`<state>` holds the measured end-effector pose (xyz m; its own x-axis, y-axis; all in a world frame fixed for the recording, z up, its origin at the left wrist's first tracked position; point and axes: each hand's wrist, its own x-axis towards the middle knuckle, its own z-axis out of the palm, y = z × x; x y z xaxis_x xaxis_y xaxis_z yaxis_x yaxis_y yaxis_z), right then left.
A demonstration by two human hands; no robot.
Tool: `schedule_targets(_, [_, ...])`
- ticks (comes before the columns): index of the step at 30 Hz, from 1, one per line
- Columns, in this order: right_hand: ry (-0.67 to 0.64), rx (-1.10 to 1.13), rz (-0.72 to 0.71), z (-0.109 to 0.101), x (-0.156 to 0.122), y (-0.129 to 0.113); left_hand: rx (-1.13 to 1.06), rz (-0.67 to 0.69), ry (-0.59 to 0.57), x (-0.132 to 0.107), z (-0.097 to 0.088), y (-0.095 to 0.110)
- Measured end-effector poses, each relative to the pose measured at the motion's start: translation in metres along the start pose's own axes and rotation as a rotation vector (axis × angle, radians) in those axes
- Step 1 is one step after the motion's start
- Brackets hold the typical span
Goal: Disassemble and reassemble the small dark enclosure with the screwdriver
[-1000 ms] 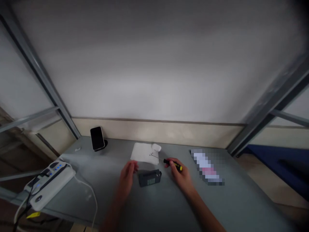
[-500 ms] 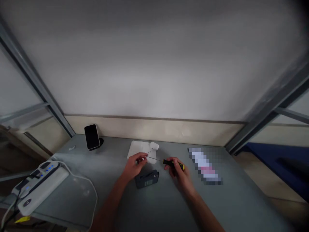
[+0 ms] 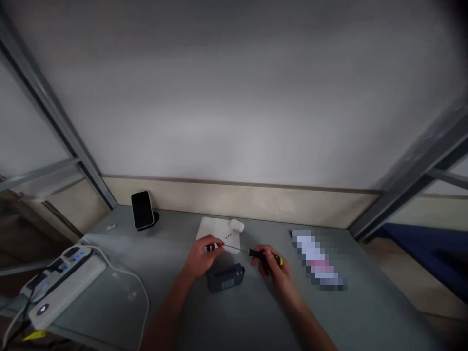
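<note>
At a grey table (image 3: pixel 329 312), your right hand (image 3: pixel 275 269) closes its grip around the black-and-yellow handle of a slim screwdriver (image 3: pixel 263 255), held just behind and to the right of a small dark grey vented box (image 3: pixel 225 278). Your left hand (image 3: pixel 203 252), just behind the box's left end, presses thumb and fingertips (image 3: pixel 218 245) together at the tip of the thin metal shaft; whether a screw sits between them is too small to tell. The screwdriver hangs nearly level above the table, behind the box and apart from it. It looks light and stiff, with a bare, slick shaft, so the thicker handle is the sure place to hold it, the tip only steadied. The box lies flat, touched by neither hand as far as can be seen, and looks rigid and light enough to slide if nudged. Behind the box a white paper sheet (image 3: pixel 215 230) carries a few tiny dark specks (image 3: pixel 228 236), likely screws, loose and easy to scatter. A small white rounded case (image 3: pixel 237 224) rests at the sheet's far right corner; you cannot tell whether it is open or what it holds. Well to the left of the box are a black phone on a stand (image 3: pixel 142 209) and a white power strip with blue lights (image 3: pixel 62 285).
</note>
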<state>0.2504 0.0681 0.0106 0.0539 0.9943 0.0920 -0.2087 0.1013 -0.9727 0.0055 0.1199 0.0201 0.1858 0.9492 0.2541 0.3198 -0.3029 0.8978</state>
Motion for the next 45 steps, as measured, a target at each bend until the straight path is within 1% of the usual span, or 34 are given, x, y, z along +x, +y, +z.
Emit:
schedule_targets(5, [-0.006, 0.005, -0.002, 0.000, 0.000, 0.003, -0.009, 0.009, 0.021, 0.000, 0.000, 0.000])
schedule_targets(9, [-0.026, -0.009, -0.005, -0.001, -0.001, 0.005, -0.003, 0.031, 0.013, 0.001, 0.000, -0.002])
schedule_targets(12, [-0.023, -0.056, -0.010, 0.000, -0.002, -0.001, 0.008, 0.039, -0.001, 0.001, 0.000, -0.001])
schedule_targets(18, [-0.025, -0.128, -0.027, 0.007, -0.005, -0.019, 0.046, 0.074, -0.019, -0.001, -0.004, 0.000])
schedule_targets(23, [0.002, -0.134, -0.016, 0.006, -0.002, -0.023, 0.091, 0.118, -0.053, -0.005, -0.005, 0.005])
schedule_targets(25, [0.031, -0.133, -0.049, 0.007, 0.003, -0.025, 0.071, 0.113, -0.050, -0.006, -0.004, 0.007])
schedule_targets(27, [0.068, -0.156, -0.120, 0.010, 0.009, -0.031, 0.032, 0.102, -0.040, -0.007, -0.004, 0.009])
schedule_targets(31, [0.090, -0.234, -0.275, 0.024, 0.021, -0.050, -0.038, 0.071, -0.037, -0.006, -0.007, 0.009])
schedule_targets(33, [0.031, -0.235, -0.318, 0.033, 0.026, -0.060, -0.084, 0.041, -0.070, -0.006, -0.009, 0.008])
schedule_targets(35, [-0.038, -0.207, -0.320, 0.041, 0.029, -0.068, -0.157, 0.012, -0.130, -0.007, -0.009, 0.006])
schedule_targets(37, [-0.072, -0.168, -0.327, 0.047, 0.030, -0.073, -0.229, 0.000, -0.181, -0.008, -0.007, 0.005])
schedule_targets(41, [-0.098, -0.155, -0.362, 0.053, 0.027, -0.070, -0.285, -0.010, -0.249, -0.011, -0.001, 0.009])
schedule_targets(45, [-0.090, -0.184, -0.382, 0.052, 0.019, -0.065, -0.309, -0.011, -0.291, -0.013, -0.002, 0.021])
